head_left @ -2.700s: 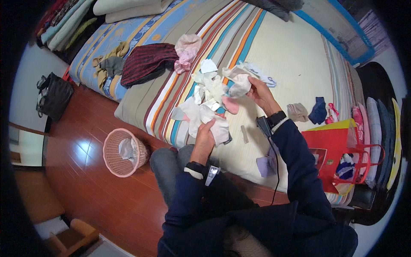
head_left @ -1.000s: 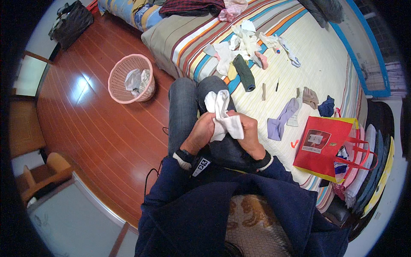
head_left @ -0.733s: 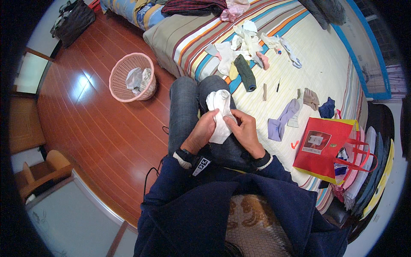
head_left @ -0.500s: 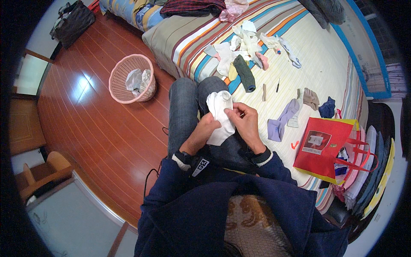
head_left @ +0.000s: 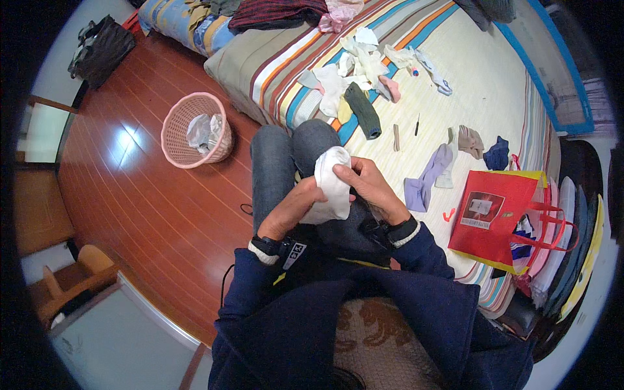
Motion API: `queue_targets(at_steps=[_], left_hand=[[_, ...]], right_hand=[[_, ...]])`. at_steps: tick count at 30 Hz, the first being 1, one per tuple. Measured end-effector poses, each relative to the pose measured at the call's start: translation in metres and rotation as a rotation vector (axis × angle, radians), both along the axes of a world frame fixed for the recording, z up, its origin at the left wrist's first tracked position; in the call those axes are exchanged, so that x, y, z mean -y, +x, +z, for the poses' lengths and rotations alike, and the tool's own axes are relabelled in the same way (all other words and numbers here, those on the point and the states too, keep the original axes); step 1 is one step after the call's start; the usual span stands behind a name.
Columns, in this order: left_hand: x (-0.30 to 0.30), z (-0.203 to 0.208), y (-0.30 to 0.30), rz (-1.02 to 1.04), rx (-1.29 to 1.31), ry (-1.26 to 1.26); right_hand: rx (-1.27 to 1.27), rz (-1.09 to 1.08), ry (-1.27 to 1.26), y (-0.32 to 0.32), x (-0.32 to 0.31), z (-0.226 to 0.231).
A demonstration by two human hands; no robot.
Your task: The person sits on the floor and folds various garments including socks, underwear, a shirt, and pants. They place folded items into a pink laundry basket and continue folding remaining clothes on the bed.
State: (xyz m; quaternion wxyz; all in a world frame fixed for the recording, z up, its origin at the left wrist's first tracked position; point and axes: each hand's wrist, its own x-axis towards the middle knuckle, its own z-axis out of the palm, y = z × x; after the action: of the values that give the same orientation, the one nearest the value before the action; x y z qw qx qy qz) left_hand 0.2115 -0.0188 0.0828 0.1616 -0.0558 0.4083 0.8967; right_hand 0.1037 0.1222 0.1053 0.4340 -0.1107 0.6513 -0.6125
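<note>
Over my knees I hold a white sock point(head_left: 333, 190) between both hands. My left hand point(head_left: 294, 203) grips its left side, and part of the sock is hidden behind the fingers. On the other side my right hand point(head_left: 372, 185) pinches the fabric near the upper end, thumb on top. Beyond my knees, a dark green sock point(head_left: 363, 110) lies on the bed beside a heap of white and pale socks point(head_left: 351, 71). To the right of my hands are a lavender sock point(head_left: 429, 177), a brown-beige sock point(head_left: 470, 141) and a navy sock point(head_left: 496, 153).
A pink plastic basket point(head_left: 172, 140) with pale cloth or plastic inside stands on the wooden floor to the left. A red bag point(head_left: 484, 214) rests at the bed's right side. A thin dark tool point(head_left: 417, 125) lies on the striped bedspread point(head_left: 390, 172). A dark bag point(head_left: 103, 51) is at far left.
The white sock has been bunched or folded shorter, and its lower end is now more covered by my left hand. Both hands have shifted their grip, and the whole view has moved slightly.
</note>
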Motion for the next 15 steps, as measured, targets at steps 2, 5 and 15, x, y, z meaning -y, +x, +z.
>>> queue_targets(at_steps=[2,5,15], left_hand=[[0.0,0.003,-0.003,-0.034,0.029,-0.102],[-0.003,0.005,-0.009,-0.052,0.135,-0.29],[-0.005,-0.021,-0.017,0.18,0.248,-0.222]], right_hand=[[-0.005,0.057,0.064,-0.002,-0.004,0.005],[-0.03,0.012,0.045,-0.005,-0.004,0.006],[-0.612,0.126,-0.143,-0.014,-0.009,-0.008]])
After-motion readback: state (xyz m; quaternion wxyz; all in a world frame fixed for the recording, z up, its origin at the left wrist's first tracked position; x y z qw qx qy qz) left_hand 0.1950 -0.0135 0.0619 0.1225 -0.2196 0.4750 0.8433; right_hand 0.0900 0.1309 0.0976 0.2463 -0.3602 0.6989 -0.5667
